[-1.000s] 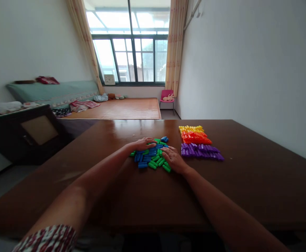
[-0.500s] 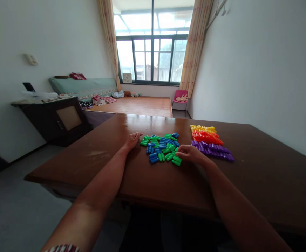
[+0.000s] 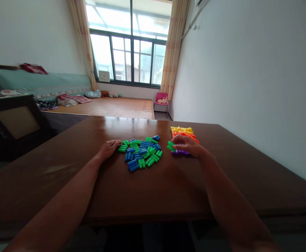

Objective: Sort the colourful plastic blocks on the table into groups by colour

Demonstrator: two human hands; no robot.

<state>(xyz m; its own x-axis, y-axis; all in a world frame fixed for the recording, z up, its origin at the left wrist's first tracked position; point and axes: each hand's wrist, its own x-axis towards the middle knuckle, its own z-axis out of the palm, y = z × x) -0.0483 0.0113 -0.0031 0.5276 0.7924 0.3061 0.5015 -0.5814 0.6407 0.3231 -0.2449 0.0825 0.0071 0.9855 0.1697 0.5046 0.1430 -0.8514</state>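
Note:
My right hand [image 3: 189,145] is closed on a green plastic block [image 3: 170,145] made of joined tubes, held by the fingertips above the table. Behind and below that hand lie rows of purple blocks [image 3: 180,152], partly hidden by it. Orange blocks [image 3: 183,134] and yellow blocks [image 3: 181,129] lie in rows farther back. My left hand [image 3: 109,148] rests on the table with its fingers loosely stretched out, at the left edge of a mixed pile. In that pile, green blocks [image 3: 151,157] and blue blocks [image 3: 133,166] lie scattered together.
The brown wooden table [image 3: 110,196] spreads out in front of me. Beyond it stand a bed [image 3: 121,106] with cloths on it and a pink chair [image 3: 161,98]. A dark cabinet [image 3: 13,119] is at the left, and a white wall [image 3: 234,80] rises on the right.
My right hand has lifted a green block from the pile's right side and carried it right, toward the purple rows. My left hand stays beside the pile. The view has turned right.

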